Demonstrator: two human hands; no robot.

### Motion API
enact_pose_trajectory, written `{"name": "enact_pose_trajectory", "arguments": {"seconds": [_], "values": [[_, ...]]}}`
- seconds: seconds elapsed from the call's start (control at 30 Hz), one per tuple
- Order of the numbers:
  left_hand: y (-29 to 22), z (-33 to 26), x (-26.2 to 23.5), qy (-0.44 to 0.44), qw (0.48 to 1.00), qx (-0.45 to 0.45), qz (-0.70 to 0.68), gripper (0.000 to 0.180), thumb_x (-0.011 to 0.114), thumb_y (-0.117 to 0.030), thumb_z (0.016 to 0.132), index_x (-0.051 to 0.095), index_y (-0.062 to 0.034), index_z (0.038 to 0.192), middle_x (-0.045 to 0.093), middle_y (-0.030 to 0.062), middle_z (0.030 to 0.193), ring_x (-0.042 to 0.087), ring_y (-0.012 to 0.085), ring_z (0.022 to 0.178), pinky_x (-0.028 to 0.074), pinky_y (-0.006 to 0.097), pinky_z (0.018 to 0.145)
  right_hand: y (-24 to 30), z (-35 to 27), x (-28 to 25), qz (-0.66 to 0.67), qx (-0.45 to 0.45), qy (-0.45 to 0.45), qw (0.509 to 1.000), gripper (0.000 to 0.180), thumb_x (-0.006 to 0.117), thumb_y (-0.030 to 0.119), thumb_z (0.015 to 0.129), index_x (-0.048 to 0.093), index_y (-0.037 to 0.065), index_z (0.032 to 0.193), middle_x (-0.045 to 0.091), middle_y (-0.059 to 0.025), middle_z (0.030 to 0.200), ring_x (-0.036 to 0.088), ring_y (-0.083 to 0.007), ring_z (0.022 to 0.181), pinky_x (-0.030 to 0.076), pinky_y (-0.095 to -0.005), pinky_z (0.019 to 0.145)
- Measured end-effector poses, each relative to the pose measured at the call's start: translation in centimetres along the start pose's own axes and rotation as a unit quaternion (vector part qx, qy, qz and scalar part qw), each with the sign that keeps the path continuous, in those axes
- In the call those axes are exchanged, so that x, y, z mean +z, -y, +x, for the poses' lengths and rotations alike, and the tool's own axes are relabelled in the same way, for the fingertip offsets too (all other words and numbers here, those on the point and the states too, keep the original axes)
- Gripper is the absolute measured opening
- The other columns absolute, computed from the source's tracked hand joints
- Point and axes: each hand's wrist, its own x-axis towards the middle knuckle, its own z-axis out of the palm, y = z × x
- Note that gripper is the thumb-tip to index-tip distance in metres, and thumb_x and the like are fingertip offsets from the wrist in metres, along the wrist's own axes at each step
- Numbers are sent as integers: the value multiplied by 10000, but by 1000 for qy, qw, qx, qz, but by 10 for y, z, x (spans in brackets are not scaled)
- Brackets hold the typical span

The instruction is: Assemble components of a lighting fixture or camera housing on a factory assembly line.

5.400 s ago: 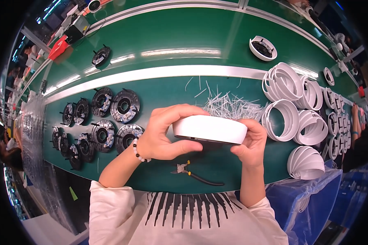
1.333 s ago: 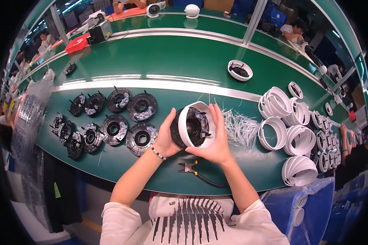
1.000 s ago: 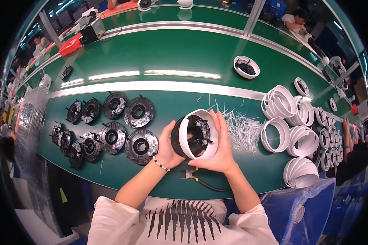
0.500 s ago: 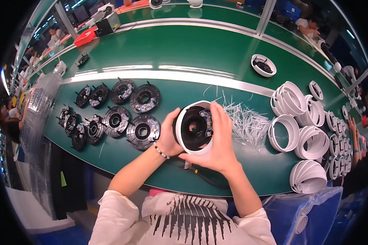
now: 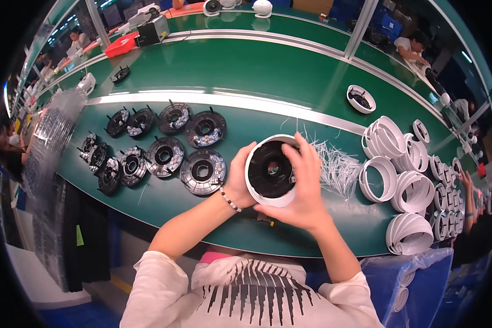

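Over the front of the bench I hold a white plastic ring housing (image 5: 281, 201) with a black round disc (image 5: 263, 174) inside it. The disc has a round hole in its middle. My left hand (image 5: 239, 177) wraps the housing's left side, a beaded bracelet on its wrist. My right hand (image 5: 307, 188) grips the right side, thumb below and fingers bent over the rim onto the disc's edge. These fingers hide most of that edge. Under the housing, partly hidden, lies a small tool with a yellow part (image 5: 269, 222).
Several black discs with circuit boards (image 5: 203, 171) lie at left. Thin white strips (image 5: 336, 172) are heaped right of my hands. White rings (image 5: 378, 179) stand stacked farther right. Beyond a metal rail is a green belt (image 5: 246, 68) bearing a white housing (image 5: 361, 99). Another person's arm (image 5: 468, 191) reaches in at right.
My right fingers have moved from the housing's outer side over its rim onto the disc. The circuit board seen inside is now mostly out of sight. The view has shifted slightly.
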Motion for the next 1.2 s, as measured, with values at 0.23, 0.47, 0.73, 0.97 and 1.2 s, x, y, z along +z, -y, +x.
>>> {"name": "enact_pose_trajectory", "arguments": {"seconds": [0.23, 0.47, 0.73, 0.97, 1.2], "values": [[-4, -5, 12, 46, 999, -6, 19, 691, 258, -619, 812, 456, -61, 1169, 513, 102, 1119, 498, 226, 1016, 397, 379, 891, 1, 6, 4, -61, 2, 0, 998, 999, 774, 317, 420, 276, -11, 1222, 253, -244, 1263, 281, -415, 1133, 265, -488, 920], [-10, -1, -4, 60, 992, 45, 99, 739, 322, -631, 790, 362, -49, 1244, 425, 115, 1230, 426, 235, 1120, 344, 382, 956, -1, 20, 13, -67, 54, 18, 996, 1147, 793, 431, 374, 212, -78, 1223, 291, -228, 1201, 327, -382, 1081, 294, -452, 902], [-8, 1, -9, 99, 988, 95, 75, 509, 491, -321, 796, 389, -20, 1193, 489, 115, 1142, 492, 204, 1035, 396, 342, 907, -8, 18, 25, -51, 97, 23, 994, 1225, 785, 504, 369, 172, -54, 1270, 259, -238, 1240, 280, -389, 1136, 242, -461, 948], [-10, -3, -16, 108, 984, 103, 99, 501, 481, -244, 761, 392, 20, 1177, 503, 147, 1114, 508, 240, 1014, 405, 367, 899, 1, 7, 52, -40, 109, -121, 986, 1097, 748, 457, 469, 203, -61, 1267, 283, -243, 1257, 300, -393, 1140, 237, -466, 939], [-24, -1, -12, 31, 996, 54, -58, 458, 383, -428, 814, 539, -59, 1037, 578, 86, 998, 555, 219, 909, 462, 339, 789, -7, 18, 36, -12, -82, -57, 995, 863, 755, 344, 546, 346, -9, 1219, 425, -170, 1199, 395, -344, 1117, 271, -471, 956]]}}
